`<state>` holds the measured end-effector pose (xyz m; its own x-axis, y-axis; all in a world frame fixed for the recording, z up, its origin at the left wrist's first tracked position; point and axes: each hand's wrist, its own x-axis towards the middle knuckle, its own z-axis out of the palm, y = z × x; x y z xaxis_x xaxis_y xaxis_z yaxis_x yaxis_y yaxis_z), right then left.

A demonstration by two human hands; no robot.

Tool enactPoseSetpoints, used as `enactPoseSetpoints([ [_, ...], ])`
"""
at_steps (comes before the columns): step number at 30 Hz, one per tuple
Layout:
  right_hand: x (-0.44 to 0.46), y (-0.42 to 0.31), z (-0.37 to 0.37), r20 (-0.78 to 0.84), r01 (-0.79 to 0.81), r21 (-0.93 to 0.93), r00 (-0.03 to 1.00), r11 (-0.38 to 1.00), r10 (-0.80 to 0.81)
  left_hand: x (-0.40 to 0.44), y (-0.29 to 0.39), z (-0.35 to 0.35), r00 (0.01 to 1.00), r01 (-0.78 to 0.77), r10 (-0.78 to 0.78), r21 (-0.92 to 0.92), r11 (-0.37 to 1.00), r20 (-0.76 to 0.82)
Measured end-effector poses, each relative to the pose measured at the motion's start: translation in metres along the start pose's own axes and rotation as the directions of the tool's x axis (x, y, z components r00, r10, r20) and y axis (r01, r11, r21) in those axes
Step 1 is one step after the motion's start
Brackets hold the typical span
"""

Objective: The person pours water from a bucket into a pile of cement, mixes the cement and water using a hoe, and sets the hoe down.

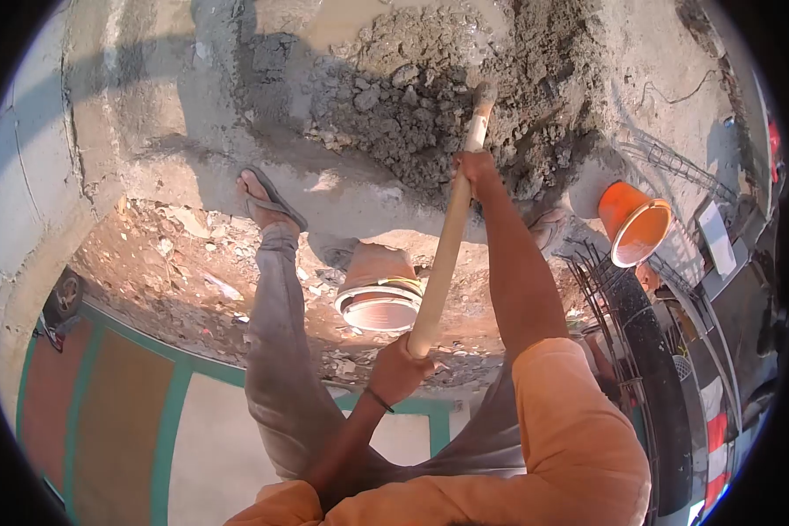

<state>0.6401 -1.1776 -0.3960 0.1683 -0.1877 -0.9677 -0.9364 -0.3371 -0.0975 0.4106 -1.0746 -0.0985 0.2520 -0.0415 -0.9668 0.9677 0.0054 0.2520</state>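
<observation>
A long pale wooden handle (pixel 448 237) runs from between my legs up to a pile of wet grey mortar (pixel 394 114). Around the handle's lower end my left hand (pixel 398 372) is closed, with a dark band at the wrist. Higher up, close to the pile, my right hand (pixel 474 168) grips the same handle. The tool's head is mostly buried in the mortar, so its shape cannot be made out.
Between my feet stands a bucket (pixel 379 289) on rubble-strewn ground. An orange bucket (pixel 627 219) is at the right, near rebar cages (pixel 675 167) and a dark pipe (pixel 653 377). Muddy water (pixel 346 22) lies beyond the mortar. My sandalled foot (pixel 272 200) rests on a concrete ledge.
</observation>
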Motion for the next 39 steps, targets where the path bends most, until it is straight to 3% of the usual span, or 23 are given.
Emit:
enactPoseSetpoints([
  [1,-0.014,0.012,-0.002,0.059,-0.025,0.067,0.998,0.997,0.021,-0.023,0.012,-0.023,0.999,0.042,-0.043,0.029,0.999,0.019],
  [3,-0.03,0.007,0.0,-0.032,-0.103,0.16,0.993,0.982,0.11,-0.038,0.041,-0.077,0.996,-0.052,0.033,0.236,0.97,0.084],
  [6,-0.075,0.029,-0.007,-0.021,-0.061,0.44,0.997,0.896,0.079,-0.057,0.075,-0.174,0.967,-0.13,-0.007,0.515,0.847,0.256],
  [8,-0.104,0.048,0.009,-0.066,0.015,0.643,0.997,0.766,0.037,-0.037,0.035,-0.249,0.929,-0.28,0.092,0.516,0.809,0.359],
  [10,-0.107,0.066,0.051,-0.04,0.001,0.793,0.998,0.609,0.049,0.017,-0.017,-0.315,0.951,-0.308,0.191,0.668,0.677,0.244],
  [11,-0.11,0.074,0.074,-0.022,-0.009,0.856,0.998,0.517,0.054,0.059,-0.052,-0.339,0.929,-0.318,0.333,0.809,0.495,0.162],
  [12,-0.117,0.08,0.093,-0.049,0.032,0.88,0.998,0.474,0.024,0.096,-0.069,-0.362,0.919,-0.268,0.368,0.905,0.33,0.138],
  [14,-0.121,0.066,0.137,-0.057,0.085,0.911,0.995,0.404,-0.082,0.15,-0.089,-0.394,0.921,-0.054,0.383,0.955,0.292,-0.065],
  [16,-0.185,0.066,0.151,-0.044,0.086,0.907,0.993,0.413,-0.11,0.156,-0.085,-0.412,0.89,0.066,0.399,0.927,0.37,-0.222],
  [18,-0.231,0.078,0.158,0.0,0.042,0.91,0.995,0.413,-0.102,0.13,-0.098,-0.421,0.841,0.009,0.496,0.922,0.388,-0.217],
  [21,-0.253,0.086,0.135,0.138,-0.08,0.921,0.982,0.382,-0.127,0.02,-0.095,-0.406,0.919,0.045,0.347,0.924,0.381,-0.188],
  [22,-0.252,0.089,0.127,0.199,-0.137,0.918,0.971,0.372,-0.131,-0.014,-0.1,-0.4,0.922,-0.115,0.378,0.879,0.464,-0.079],
  [23,-0.243,0.076,0.123,0.199,-0.144,0.908,0.975,0.395,-0.103,-0.048,-0.07,-0.378,0.922,-0.196,0.388,0.884,0.425,0.018],
  [24,-0.205,0.076,0.112,0.274,-0.206,0.893,0.954,0.401,-0.121,-0.068,-0.036,-0.348,0.931,-0.254,0.356,0.839,0.48,0.078],
  [25,-0.149,0.078,0.098,0.349,-0.269,0.874,0.927,0.404,-0.139,-0.074,-0.012,-0.304,0.972,-0.17,0.23,0.815,0.554,0.046],
  [28,-0.012,-0.003,0.076,0.227,-0.211,0.608,0.97,0.765,0.087,-0.035,0.063,-0.161,0.993,0.054,0.035,0.698,0.714,-0.113],
  [30,-0.02,-0.059,0.063,0.116,-0.007,0.381,0.992,0.924,-0.04,-0.025,0.087,-0.108,0.991,0.11,-0.065,0.412,0.905,-0.12],
  [32,-0.042,-0.109,0.047,0.1,0.197,0.248,0.969,0.949,-0.227,-0.013,0.061,-0.051,0.984,-0.063,0.1,0.233,0.97,-0.149],
  [35,-0.075,-0.169,0.018,0.063,0.469,0.091,0.878,0.878,-0.475,0.035,0.03,0.002,0.945,-0.234,0.229,0.009,0.972,-0.235],
  [37,-0.068,-0.217,0.004,0.033,0.613,0.051,0.788,0.789,-0.615,0.086,0.061,-0.011,0.933,-0.322,0.327,0.056,0.945,-0.153],
  [39,-0.028,-0.262,0.002,0.055,0.709,0.021,0.703,0.705,-0.709,0.147,0.103,-0.027,0.915,-0.373,0.36,-0.044,0.927,-0.181],
])
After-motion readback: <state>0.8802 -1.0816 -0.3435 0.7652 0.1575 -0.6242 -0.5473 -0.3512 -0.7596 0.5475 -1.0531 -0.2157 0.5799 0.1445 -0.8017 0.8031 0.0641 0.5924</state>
